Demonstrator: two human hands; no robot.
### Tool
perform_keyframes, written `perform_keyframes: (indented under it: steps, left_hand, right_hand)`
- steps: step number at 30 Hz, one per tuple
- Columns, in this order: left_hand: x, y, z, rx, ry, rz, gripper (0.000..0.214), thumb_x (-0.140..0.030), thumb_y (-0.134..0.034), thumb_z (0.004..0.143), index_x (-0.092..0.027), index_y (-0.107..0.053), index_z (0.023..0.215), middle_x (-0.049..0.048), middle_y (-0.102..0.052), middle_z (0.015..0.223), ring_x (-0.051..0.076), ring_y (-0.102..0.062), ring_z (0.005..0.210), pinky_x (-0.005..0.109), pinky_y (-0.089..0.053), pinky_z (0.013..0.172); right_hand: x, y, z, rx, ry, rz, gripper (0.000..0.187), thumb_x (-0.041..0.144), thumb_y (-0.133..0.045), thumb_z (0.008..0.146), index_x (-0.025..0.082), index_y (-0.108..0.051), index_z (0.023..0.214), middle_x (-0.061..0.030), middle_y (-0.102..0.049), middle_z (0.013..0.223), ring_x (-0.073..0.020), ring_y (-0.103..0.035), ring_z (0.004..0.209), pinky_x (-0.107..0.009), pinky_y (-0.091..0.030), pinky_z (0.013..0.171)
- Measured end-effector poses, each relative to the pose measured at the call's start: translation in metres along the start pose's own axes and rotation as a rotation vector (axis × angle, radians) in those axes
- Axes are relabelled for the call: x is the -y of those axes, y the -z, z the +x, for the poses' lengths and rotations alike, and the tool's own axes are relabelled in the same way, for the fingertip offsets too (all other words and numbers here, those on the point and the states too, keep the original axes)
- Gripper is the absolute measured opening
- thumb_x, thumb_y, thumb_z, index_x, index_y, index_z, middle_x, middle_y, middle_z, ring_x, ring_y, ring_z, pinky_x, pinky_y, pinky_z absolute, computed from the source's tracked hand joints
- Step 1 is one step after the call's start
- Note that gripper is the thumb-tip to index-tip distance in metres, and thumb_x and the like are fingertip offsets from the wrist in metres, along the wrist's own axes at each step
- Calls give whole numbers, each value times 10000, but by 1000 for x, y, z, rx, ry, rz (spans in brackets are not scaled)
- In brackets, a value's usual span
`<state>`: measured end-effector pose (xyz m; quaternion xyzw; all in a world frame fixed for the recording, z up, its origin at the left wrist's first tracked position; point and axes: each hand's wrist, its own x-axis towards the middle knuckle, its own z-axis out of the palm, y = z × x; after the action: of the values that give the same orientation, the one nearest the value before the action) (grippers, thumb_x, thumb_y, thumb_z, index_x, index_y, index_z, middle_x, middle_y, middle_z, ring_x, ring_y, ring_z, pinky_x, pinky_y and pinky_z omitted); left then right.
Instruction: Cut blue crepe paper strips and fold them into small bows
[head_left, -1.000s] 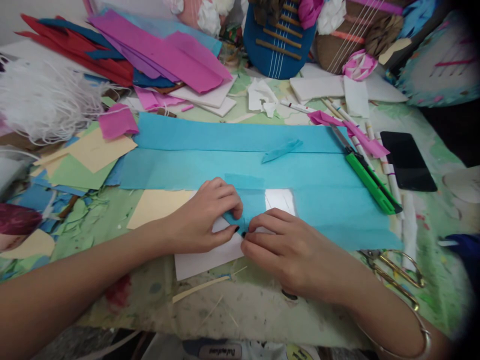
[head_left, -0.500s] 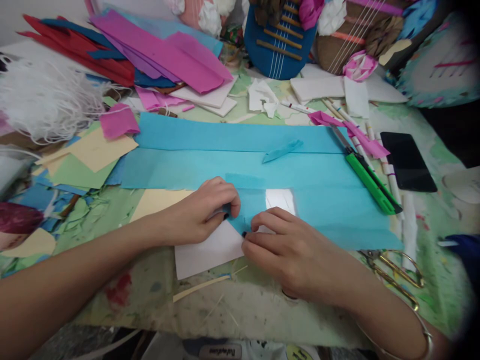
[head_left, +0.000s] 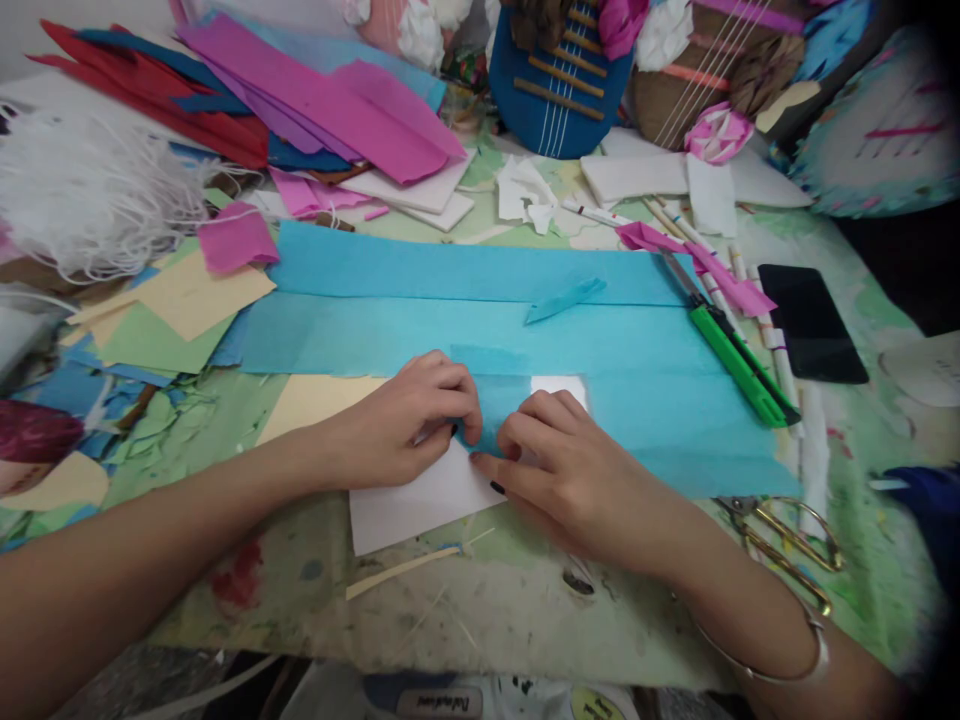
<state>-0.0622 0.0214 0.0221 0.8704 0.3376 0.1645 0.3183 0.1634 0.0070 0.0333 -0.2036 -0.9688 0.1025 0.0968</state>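
Observation:
Long sheets of light blue tissue paper (head_left: 420, 335) lie across the middle of the table. A white card (head_left: 420, 495) sits at the near edge, with a blue paper flap (head_left: 499, 405) over it. My left hand (head_left: 405, 420) has its fingers curled and pinches the left side of that flap. My right hand (head_left: 562, 470) pinches the flap's lower tip right beside the left, fingers closed on the paper. Both hands touch the card underneath.
A green utility knife (head_left: 739, 365) lies right of the blue sheets, a black phone (head_left: 810, 320) further right, gold scissors (head_left: 787, 555) near my right wrist. Pink and red paper (head_left: 330, 105), white fringe (head_left: 90, 200), cream card (head_left: 195, 300) and paper-covered craft figures (head_left: 559, 75) crowd the back and left.
My right hand has slid up and left over the blue flap, closer to the left hand, covering more of the white patch. The left hand's fingers have curled tighter on the paper.

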Motion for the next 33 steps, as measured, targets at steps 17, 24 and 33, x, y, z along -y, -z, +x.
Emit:
perform_keyframes:
  steps: [17,24,33]
  left_hand:
    - [-2,-2,1,-4,14,36,270,-29,-406,758,-171,-626,826,55,-559,902,203,-454,889,369,-355,841]
    - [1,-6,-2,-69,-58,80,266,-38,-407,804,-178,-631,841,62,-571,906,202,-468,892,369,-379,815]
    - [-3,-17,-12,-129,-342,433,227,-92,-422,917,-181,-615,995,83,-655,957,225,-524,944,403,-414,827]
  right_hand:
    - [0,5,-3,-26,47,178,164,135,-541,842,114,-676,752,-57,-531,739,-191,-382,775,-372,-323,687]
    - [-11,2,-3,-258,-151,268,144,137,-516,880,126,-659,893,-91,-590,854,-205,-464,830,-370,-397,753]
    - [-15,-4,0,-62,-348,314,88,174,-598,851,150,-597,936,-70,-616,892,-229,-470,907,-394,-363,828]
